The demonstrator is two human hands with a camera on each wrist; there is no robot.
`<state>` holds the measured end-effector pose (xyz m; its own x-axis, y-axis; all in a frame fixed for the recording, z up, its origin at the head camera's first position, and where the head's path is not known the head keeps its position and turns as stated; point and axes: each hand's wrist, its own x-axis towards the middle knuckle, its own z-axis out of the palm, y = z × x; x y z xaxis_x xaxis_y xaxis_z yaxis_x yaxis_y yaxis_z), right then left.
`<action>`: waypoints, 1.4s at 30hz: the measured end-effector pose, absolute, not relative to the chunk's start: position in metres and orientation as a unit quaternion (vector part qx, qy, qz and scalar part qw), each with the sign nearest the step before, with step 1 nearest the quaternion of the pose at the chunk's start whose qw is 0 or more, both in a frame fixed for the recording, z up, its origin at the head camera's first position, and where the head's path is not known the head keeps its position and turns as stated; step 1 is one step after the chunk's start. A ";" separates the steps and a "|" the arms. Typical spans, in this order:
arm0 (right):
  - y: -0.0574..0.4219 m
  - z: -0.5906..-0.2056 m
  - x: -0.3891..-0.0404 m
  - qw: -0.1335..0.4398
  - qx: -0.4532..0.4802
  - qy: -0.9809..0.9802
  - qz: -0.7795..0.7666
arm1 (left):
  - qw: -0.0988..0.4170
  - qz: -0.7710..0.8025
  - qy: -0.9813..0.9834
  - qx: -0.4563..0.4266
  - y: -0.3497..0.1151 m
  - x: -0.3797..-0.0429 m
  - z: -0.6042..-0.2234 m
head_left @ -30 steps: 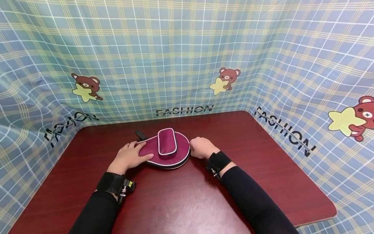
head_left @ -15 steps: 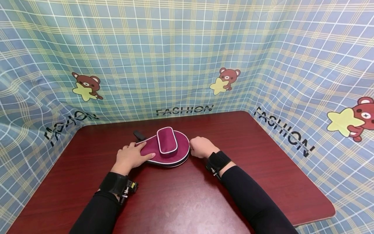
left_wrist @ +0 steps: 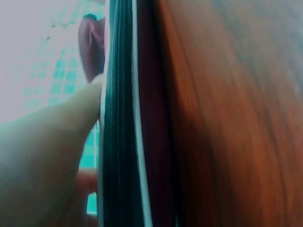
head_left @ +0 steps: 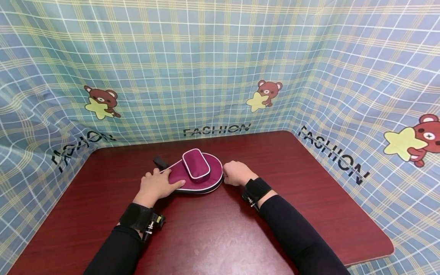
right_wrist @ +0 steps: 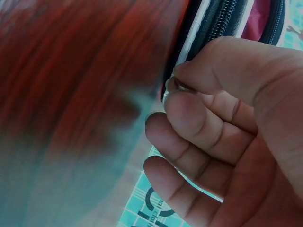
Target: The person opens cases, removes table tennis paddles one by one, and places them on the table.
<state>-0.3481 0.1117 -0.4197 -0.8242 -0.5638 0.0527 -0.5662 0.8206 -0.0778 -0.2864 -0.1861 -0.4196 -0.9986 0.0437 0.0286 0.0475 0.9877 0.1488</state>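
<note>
A burgundy table tennis paddle case (head_left: pixel 214 168) with white piping lies flat on the table, its rounded end to the right. On its top is a raised pocket (head_left: pixel 196 164). My left hand (head_left: pixel 154 186) holds the narrow end, thumb on the near side and fingers towards the far side. The left wrist view shows the case's dark side wall (left_wrist: pixel 120 118) close up. At the rounded end, my right hand (head_left: pixel 238 173) pinches a small zipper pull, mostly hidden between thumb and forefinger. Zipper teeth (right_wrist: pixel 225 16) run along the rim beside it.
A black strap (head_left: pixel 160 162) sticks out behind the left hand. The reddish-brown wooden table (head_left: pixel 206 233) has rounded corners. Checked cloth (head_left: pixel 213 76) with bear prints hangs along its back and sides.
The case has turned slightly anticlockwise, its near rim and pocket shifting away. My left hand has moved a little to the right with it. The right hand stays at nearly the same spot.
</note>
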 end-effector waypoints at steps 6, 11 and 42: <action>0.111 -0.421 -0.348 0.020 0.296 -0.954 0.044 | -0.038 -0.130 -0.989 -0.063 -0.203 -0.290 -0.416; 0.112 -0.422 -0.350 0.021 0.292 -0.955 0.043 | -0.077 -0.146 -0.984 -0.068 -0.208 -0.286 -0.407; 0.114 -0.421 -0.351 0.021 0.284 -0.958 0.038 | -0.070 -0.043 -0.996 -0.040 -0.179 -0.271 -0.399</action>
<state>-0.3507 0.1143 -0.4206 -0.8379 -0.5424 0.0619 -0.5456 0.8358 -0.0618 -0.2713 -0.1786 -0.3986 -0.9870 0.0862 -0.1359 0.0740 0.9930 0.0922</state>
